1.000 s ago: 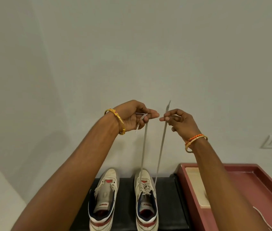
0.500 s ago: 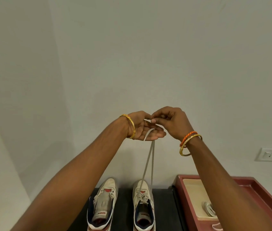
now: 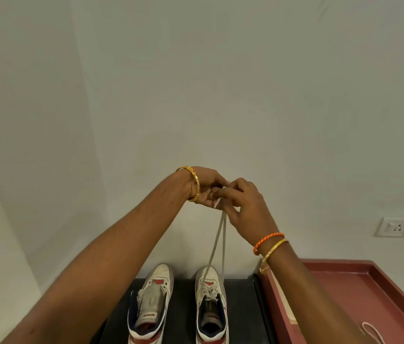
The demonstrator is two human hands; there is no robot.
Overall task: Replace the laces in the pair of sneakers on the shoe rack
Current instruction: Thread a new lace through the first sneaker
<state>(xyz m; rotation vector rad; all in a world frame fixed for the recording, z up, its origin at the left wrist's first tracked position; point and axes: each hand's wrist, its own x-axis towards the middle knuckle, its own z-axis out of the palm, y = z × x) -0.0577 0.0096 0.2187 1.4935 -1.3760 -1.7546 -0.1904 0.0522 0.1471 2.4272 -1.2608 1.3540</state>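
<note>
Two white sneakers with red and navy trim stand side by side on a black shoe rack [image 3: 186, 311], toes toward the wall. The left sneaker [image 3: 151, 304] has no lace through its eyelets. The right sneaker [image 3: 210, 304] has a grey-white lace [image 3: 218, 244] threaded in its lower eyelets. Both strands of that lace rise taut to my hands, held together high above the shoe. My left hand [image 3: 207, 187] and my right hand [image 3: 243, 207] both pinch the lace ends, fingers overlapping, so the ends are mostly hidden.
A dark red tray-like surface [image 3: 374, 294] with a raised rim lies to the right of the rack, with a pale board [image 3: 286, 309] and a loose white lace [image 3: 372, 333] on it. A wall socket [image 3: 393, 227] sits at the right. A plain wall stands close behind.
A second ago my hands were apart, each holding one lace end. They have come together and dropped slightly, with both strands now side by side. The view has tilted a little.
</note>
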